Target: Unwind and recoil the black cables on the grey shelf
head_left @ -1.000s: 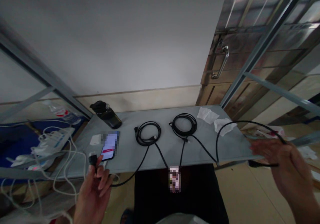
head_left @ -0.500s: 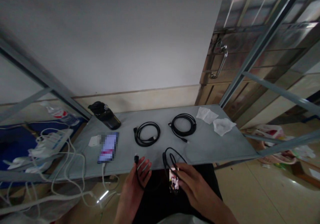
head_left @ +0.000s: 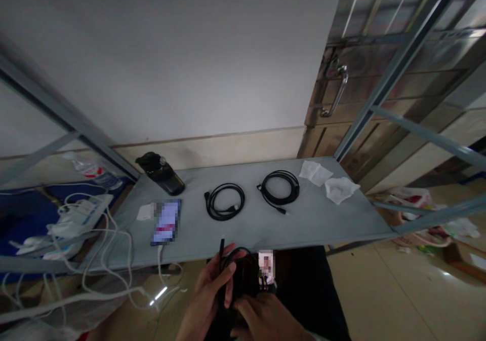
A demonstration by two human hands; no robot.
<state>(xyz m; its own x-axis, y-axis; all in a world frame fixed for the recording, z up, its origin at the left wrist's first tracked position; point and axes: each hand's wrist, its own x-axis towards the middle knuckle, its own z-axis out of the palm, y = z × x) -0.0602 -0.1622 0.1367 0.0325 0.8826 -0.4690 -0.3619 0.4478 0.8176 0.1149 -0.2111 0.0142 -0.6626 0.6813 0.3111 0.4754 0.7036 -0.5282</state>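
My left hand (head_left: pixel 213 286) grips a looped black cable (head_left: pixel 243 250) over my lap, just off the table's front edge. One plug end (head_left: pixel 222 244) of it sticks up above the fingers. Lower and to the right, my right hand (head_left: pixel 261 313) is closed on the same cable; its fingertips are partly lost against dark clothing. Two coiled black cables lie on the grey table (head_left: pixel 235 237): a left coil (head_left: pixel 243 199) and a right coil (head_left: pixel 298 191), with plug ends showing on both.
A black bottle (head_left: pixel 163 174) and a phone (head_left: pixel 167 222) with a white cord stand at the left of the table. Crumpled white tissues (head_left: pixel 340 190) lie at the right. A power strip (head_left: pixel 89 217) with tangled white cords sits beyond the left edge. Metal posts (head_left: pixel 398 57) frame the table.
My right hand has moved down and left, toward my lap. My left hand now has the cable's loop in its curled fingers, where before it was spread with the plug end.
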